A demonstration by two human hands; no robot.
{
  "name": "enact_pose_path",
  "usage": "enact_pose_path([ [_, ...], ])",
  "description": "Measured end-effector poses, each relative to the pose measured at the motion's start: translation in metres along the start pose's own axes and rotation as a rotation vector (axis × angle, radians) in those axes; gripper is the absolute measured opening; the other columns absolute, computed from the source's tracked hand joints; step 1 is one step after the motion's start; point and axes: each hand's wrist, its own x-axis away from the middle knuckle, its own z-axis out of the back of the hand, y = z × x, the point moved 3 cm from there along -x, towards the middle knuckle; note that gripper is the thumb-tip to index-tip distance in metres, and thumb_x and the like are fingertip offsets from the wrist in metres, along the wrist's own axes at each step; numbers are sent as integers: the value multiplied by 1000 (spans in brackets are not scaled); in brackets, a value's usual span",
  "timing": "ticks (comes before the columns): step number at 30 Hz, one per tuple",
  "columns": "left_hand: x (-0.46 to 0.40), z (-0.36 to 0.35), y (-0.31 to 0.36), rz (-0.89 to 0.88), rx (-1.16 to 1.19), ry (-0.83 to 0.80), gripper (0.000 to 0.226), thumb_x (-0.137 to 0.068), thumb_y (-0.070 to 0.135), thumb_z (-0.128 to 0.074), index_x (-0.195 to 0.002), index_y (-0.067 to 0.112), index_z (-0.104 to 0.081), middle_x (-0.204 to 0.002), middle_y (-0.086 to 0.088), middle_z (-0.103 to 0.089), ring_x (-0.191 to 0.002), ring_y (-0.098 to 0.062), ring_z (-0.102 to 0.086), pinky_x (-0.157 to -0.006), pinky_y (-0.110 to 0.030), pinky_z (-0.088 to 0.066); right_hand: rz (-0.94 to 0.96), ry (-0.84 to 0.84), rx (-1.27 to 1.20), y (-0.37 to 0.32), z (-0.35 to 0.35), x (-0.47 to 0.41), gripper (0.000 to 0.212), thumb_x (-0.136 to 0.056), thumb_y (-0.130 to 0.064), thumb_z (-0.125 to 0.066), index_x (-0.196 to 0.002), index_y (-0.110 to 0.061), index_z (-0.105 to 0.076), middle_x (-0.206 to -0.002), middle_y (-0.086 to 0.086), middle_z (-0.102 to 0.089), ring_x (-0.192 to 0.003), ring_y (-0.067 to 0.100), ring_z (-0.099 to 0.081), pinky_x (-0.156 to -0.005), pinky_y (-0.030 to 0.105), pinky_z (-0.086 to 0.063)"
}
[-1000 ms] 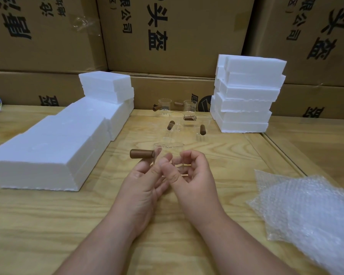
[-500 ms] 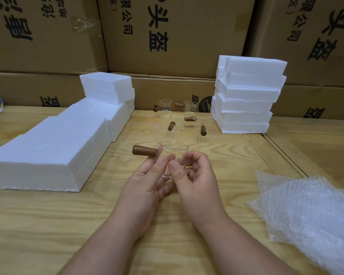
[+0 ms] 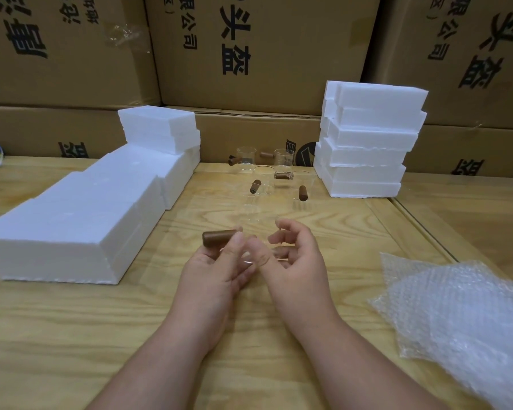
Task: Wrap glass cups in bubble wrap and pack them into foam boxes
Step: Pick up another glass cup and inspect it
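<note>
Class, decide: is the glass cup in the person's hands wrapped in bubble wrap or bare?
Bare. The glass cup shows clear between both hands; the bubble wrap lies apart on the table.

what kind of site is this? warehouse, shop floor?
Likely a warehouse packing station: stacked printed cartons line the back wall, foam boxes are piled on a wooden bench, and bubble wrap lies ready nearby.

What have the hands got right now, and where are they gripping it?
A glass cup with a brown wooden handle. The left hand pinches it where handle meets glass; the right hand curls round the clear body.
</note>
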Motion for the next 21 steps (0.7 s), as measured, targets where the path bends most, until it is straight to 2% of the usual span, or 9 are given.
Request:
enact_pose_path([
  [2,1,0,-2,-32,-46,11,56,-66,44,-83,-114,18,-70,-112,-8,-78,-106,-28,-74,-93,-41,-59,-11,23,8,1,2,-1,63,-62,-59,-86,-113,-41,-53,-105,-12,-61,-78,-5,-63,-66,13,-50],
  [4,1,1,-4,-50,-70,17,56,-64,42,-84,-112,17,-71,-110,-9,-78,-106,-30,-74,-94,-44,-56,-10,31,21,2,2,-2,61,-68,-58,-84,-118,-38,-55,-106,-11,-63,-75,-6,-63,-65,10,-48],
  [6,0,3,-6,-61,-98,2,39,-71,36,-82,-106,20,-76,-107,-10,-78,-105,-30,-73,-93,-43,-57,-2,43,32,2,3,-4,74,-69,-68,-70,-131,-29,-58,-103,-17,-68,-78,-8,-64,-66,7,-47],
  [9,1,2,-7,-84,-179,-24,14,-90,22,-74,-101,27,-80,-102,-5,-79,-100,-19,-74,-83,-29,-59,1,51,27,0,5,-6,91,-73,-74,-57,-142,-14,-56,-97,-40,-66,-91,-19,-62,-77,7,-49],
  [11,1,2,-6,-95,-186,-13,13,-90,23,-73,-99,28,-80,-98,1,-79,-95,-12,-73,-80,-25,-59,-26,20,11,-3,4,-6,102,-71,-85,-51,-140,-10,-57,-118,-20,-71,-113,0,-65,-97,33,-55],
  [13,2,1,-4,-87,-148,2,28,-80,33,-76,-107,22,-77,-101,4,-78,-97,-10,-72,-83,-30,-59,-30,8,28,-7,2,-2,109,-69,-93,-46,-135,-8,-60,-133,3,-67,-125,19,-62,-103,47,-51],
  [16,1,0,-2,-56,-77,-19,61,-71,41,-77,-126,16,-67,-114,4,-77,-106,-11,-72,-82,-28,-59,-9,-13,36,-7,-2,0,72,-84,-82,-42,-111,-23,-73,-110,-6,-75,-105,14,-71,-92,47,-57],
  [18,2,-1,-2,-24,-51,-55,63,-72,40,-77,-129,16,-66,-123,3,-74,-113,-14,-71,-87,-30,-57,4,-16,42,-5,0,-1,44,-98,-65,-40,-95,-39,-75,-90,-16,-76,-86,5,-72,-80,36,-59],
  [21,3,-1,-2,15,-43,-96,58,-72,36,-79,-125,15,-69,-131,5,-70,-114,-16,-71,-82,-28,-58,24,-22,44,-8,1,-2,39,-105,-46,-44,-82,-55,-73,-84,-19,-76,-81,-3,-71,-70,21,-54],
])
